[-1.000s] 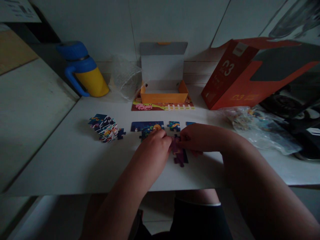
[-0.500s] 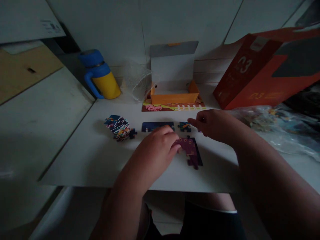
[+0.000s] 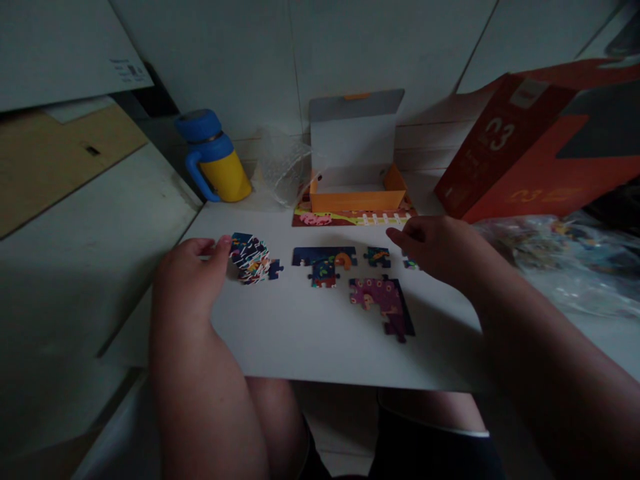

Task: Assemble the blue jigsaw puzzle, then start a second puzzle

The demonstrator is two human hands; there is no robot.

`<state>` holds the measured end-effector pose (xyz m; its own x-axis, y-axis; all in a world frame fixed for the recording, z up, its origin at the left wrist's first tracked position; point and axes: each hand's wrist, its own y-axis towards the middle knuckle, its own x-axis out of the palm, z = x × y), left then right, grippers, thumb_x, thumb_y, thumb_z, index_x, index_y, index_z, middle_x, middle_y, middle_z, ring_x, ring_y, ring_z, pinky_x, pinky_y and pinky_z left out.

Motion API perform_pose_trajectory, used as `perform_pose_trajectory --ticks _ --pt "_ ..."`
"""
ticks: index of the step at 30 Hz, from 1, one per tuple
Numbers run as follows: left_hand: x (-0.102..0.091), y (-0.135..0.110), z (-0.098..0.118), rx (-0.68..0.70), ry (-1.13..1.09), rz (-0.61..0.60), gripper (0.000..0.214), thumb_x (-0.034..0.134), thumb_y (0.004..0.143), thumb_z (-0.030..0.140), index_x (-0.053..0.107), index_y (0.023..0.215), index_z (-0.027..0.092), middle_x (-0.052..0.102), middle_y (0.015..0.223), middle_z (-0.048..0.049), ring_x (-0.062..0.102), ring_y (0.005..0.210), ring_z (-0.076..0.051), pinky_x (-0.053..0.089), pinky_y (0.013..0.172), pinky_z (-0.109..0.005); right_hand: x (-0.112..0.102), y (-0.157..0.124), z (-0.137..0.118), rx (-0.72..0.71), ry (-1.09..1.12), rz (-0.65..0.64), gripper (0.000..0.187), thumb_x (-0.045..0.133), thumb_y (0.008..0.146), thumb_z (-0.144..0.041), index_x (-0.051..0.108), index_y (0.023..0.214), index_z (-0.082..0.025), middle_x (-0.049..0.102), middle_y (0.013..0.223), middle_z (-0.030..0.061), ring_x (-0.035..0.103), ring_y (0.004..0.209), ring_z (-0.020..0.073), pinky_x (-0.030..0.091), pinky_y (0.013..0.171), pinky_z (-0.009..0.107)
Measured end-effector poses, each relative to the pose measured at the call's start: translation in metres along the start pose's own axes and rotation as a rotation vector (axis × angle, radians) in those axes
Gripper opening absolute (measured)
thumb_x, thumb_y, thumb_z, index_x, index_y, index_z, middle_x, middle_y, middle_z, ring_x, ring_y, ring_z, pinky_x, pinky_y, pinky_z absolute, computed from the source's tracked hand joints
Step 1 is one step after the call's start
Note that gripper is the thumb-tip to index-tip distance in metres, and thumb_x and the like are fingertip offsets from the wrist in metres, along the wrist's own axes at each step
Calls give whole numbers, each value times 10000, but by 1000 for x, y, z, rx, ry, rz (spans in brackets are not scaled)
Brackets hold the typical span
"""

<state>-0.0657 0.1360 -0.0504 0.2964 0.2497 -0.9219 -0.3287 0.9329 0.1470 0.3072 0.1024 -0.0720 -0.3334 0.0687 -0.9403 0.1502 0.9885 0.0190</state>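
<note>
My left hand (image 3: 193, 270) is at the leaning stack of jigsaw pieces (image 3: 254, 261) on the left. Its thumb and fingers close on the edge of the top jigsaw piece (image 3: 241, 243). My right hand (image 3: 430, 247) hovers over the table's right side, a finger stretched out and the others curled, with nothing visible in it. Partly under that hand lies a small piece (image 3: 410, 264); left of it is a loose piece (image 3: 377, 256). A joined dark-blue section (image 3: 324, 263) lies mid-table. Nearer me is a joined purple section (image 3: 385, 300).
An open orange box (image 3: 357, 200) stands at the back on a picture sheet (image 3: 320, 219). Beside it are crumpled clear plastic (image 3: 283, 167) and a blue-yellow bottle (image 3: 220, 160). A large red box (image 3: 525, 147) and a plastic bag of pieces (image 3: 545, 247) are at the right.
My left hand has moved left from the joined sections to the stack, uncovering the dark-blue section. My right hand stays near the same spot. The view has shifted slightly.
</note>
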Motion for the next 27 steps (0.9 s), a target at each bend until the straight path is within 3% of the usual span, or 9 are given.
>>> perform_pose_trajectory --ticks 8,12,17,27 --pt "7 5 -5 56 -81 -25 389 677 952 463 787 1146 145 821 1094 -103 737 946 -246 496 764 -314 -1 1 4 -3 0 40 468 522 1031 -598 679 781 -235 686 675 64 601 617 213 359 624 356" --pt "15 9 -10 51 -104 31 382 715 938 464 785 1152 156 827 1103 -100 747 946 -250 511 779 -317 9 2 2 -106 -23 -22 397 595 1002 -591 749 965 -227 771 899 77 667 738 230 413 669 355" --pt "22 11 -11 44 -181 58 420 753 941 435 750 1257 159 829 1099 -93 755 897 -236 512 746 -308 22 5 8 -240 -100 -81 405 725 932 -528 762 1172 -204 756 1118 120 716 930 278 488 760 366" --pt "32 16 -12 113 -349 122 401 815 893 344 741 1245 169 818 1067 -65 745 874 -211 542 750 -301 27 9 18 -222 -90 -52 339 772 912 -475 757 1098 -192 750 1150 151 730 995 317 521 809 396"
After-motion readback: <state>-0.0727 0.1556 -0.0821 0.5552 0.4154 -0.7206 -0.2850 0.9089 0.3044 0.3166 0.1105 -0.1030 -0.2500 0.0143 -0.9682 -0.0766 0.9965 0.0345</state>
